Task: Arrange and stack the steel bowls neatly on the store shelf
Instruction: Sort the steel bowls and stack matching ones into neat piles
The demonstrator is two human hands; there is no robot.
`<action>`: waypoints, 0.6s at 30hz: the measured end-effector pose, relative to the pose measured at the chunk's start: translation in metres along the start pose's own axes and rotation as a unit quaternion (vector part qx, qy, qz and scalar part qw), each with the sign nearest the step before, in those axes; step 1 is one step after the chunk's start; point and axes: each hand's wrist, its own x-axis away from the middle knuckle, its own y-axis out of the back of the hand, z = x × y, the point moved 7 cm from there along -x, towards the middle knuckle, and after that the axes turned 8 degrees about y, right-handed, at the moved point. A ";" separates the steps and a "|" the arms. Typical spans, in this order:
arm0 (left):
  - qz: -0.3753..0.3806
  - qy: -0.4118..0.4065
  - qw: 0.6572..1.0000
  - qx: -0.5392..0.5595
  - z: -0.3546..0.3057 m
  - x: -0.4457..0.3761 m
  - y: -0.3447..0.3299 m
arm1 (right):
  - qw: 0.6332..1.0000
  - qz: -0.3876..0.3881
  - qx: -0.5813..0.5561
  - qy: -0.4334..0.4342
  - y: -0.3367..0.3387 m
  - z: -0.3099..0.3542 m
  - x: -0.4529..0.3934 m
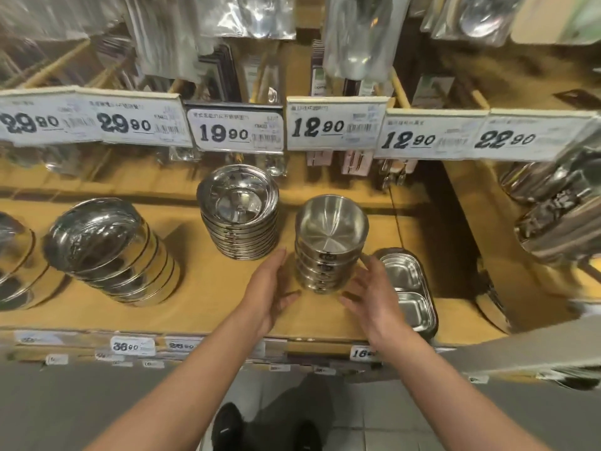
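A stack of several small steel bowls stands upright on the wooden shelf, near its front. My left hand is just left of the stack, fingers straight, with a small gap to the bowls. My right hand is on the stack's right side, fingers straight and spread, its fingertips at the lower bowls. Neither hand holds anything. Behind and to the left, a stack of wider shiny bowls stands upright. A leaning stack of large bowls is farther left.
A two-compartment steel tray lies right of my right hand. More bowls sit at the far left edge and steelware at the right. Price tags hang above the shelf, with packaged utensils higher up.
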 end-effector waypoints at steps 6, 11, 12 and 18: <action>0.023 -0.027 0.999 -0.025 -0.002 -0.008 -0.016 | 0.998 0.056 -0.025 0.006 -0.016 0.008 -0.016; 0.021 -0.034 0.999 -0.015 -0.001 -0.006 -0.016 | 0.998 0.069 -0.001 0.011 -0.013 0.004 -0.021; 0.021 -0.036 0.999 -0.015 -0.002 -0.004 -0.015 | 0.998 0.070 0.006 0.009 -0.014 0.003 -0.021; 0.003 -0.053 0.999 -0.003 0.001 0.012 0.010 | 0.996 0.087 0.029 0.010 -0.031 -0.012 -0.009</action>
